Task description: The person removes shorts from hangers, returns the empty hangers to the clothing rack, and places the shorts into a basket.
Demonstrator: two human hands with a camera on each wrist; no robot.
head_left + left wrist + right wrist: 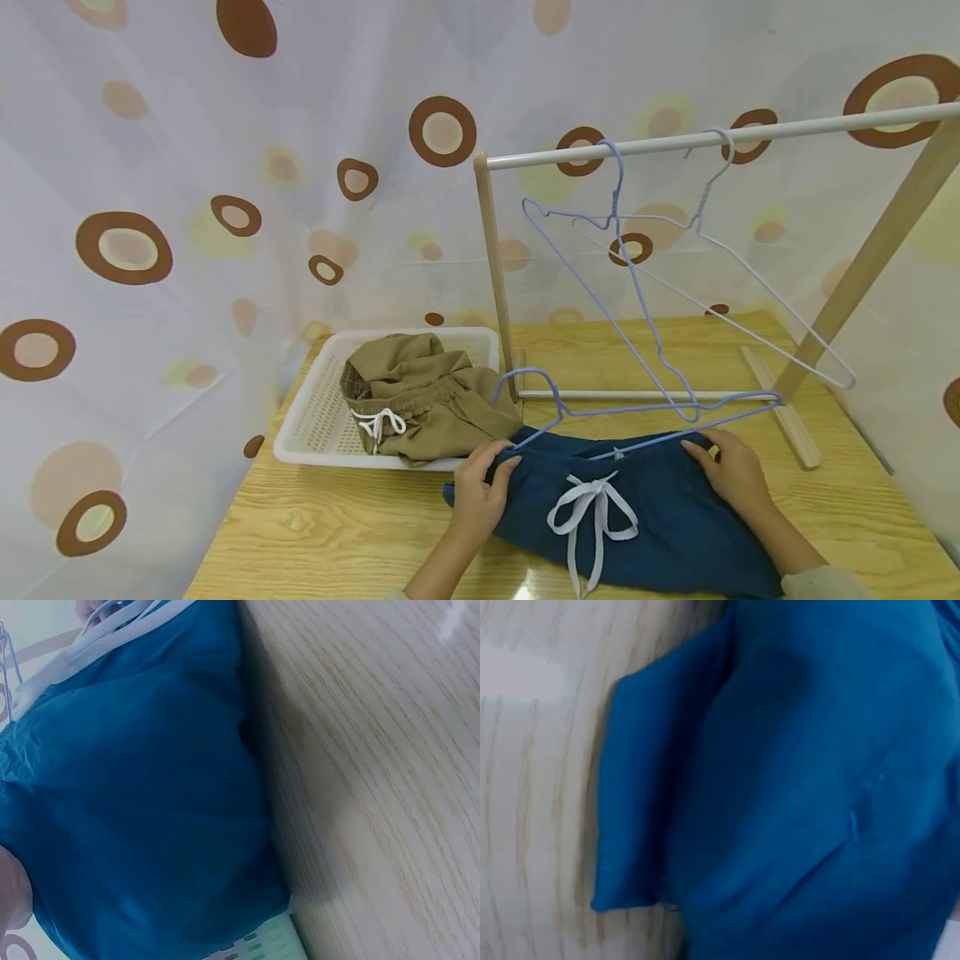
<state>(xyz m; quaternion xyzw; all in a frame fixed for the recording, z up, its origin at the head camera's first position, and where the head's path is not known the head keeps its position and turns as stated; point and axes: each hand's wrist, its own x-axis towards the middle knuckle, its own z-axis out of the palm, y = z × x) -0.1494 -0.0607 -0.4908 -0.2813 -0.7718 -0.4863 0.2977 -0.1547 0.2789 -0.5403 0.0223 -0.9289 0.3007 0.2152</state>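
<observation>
Dark blue shorts (pixel 660 517) with a white drawstring bow (pixel 596 508) are held up by the waistband between my two hands. My left hand (pixel 480 492) pinches the left end of the waistband, thumb and fingers around the cloth. At the other end my right hand (pixel 735 475) pinches the waistband too. A blue wire hanger (pixel 637 410) lies along the waist opening, its lower part inside the shorts and its hook pointing left. In the left wrist view the shorts (pixel 150 787) hang close over the table; the right wrist view shows a leg (pixel 652 787) of them.
A white plastic basket (pixel 307 442) with khaki shorts (pixel 435 400) stands at the left. Behind the shorts is a rack with a white rail (pixel 795 129) and wooden posts (pixel 877 258). From the rail hang a blue hanger (pixel 581 279) and a white hanger (pixel 757 262).
</observation>
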